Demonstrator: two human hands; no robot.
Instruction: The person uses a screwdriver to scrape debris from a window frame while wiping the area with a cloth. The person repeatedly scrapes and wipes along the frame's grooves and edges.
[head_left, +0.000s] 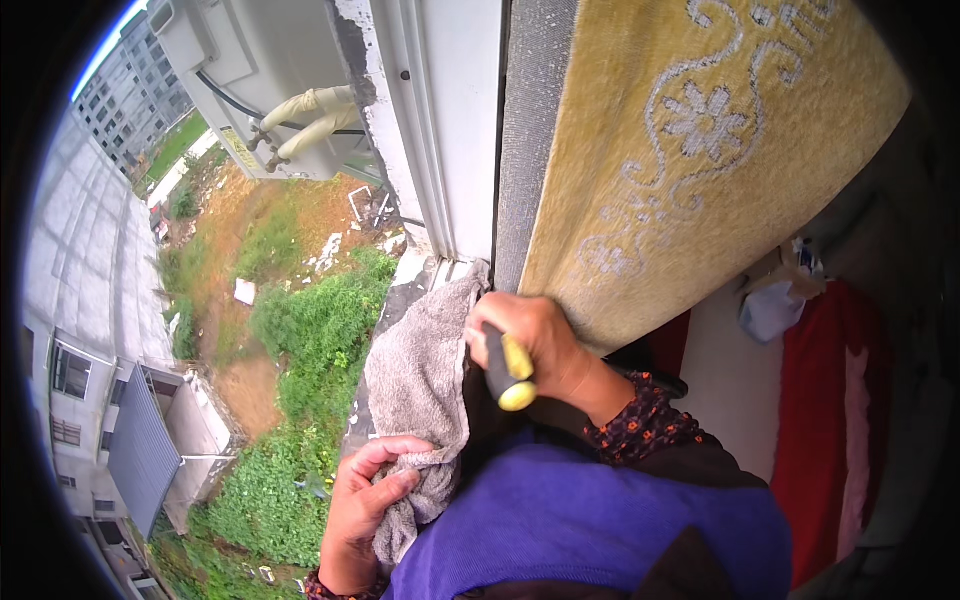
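Observation:
My left hand (375, 495) pinches the gathered near end of a grey-brown terry cloth (424, 360) between thumb and fingers. The cloth lies along the window sill, its far end tucked at the foot of the white window frame (469, 135). In my right hand (532, 337) is the black and yellow handle of a tool (510, 375), held beside the cloth's far end. The tool's working end is hidden by the hand and cloth, so its kind cannot be told.
A yellow patterned curtain (675, 172) with a grey edge hangs at the right. Outside at the left are an air-conditioner unit (262, 67) with wrapped pipes and a drop to plants below. Red fabric (817, 435) lies inside, at lower right.

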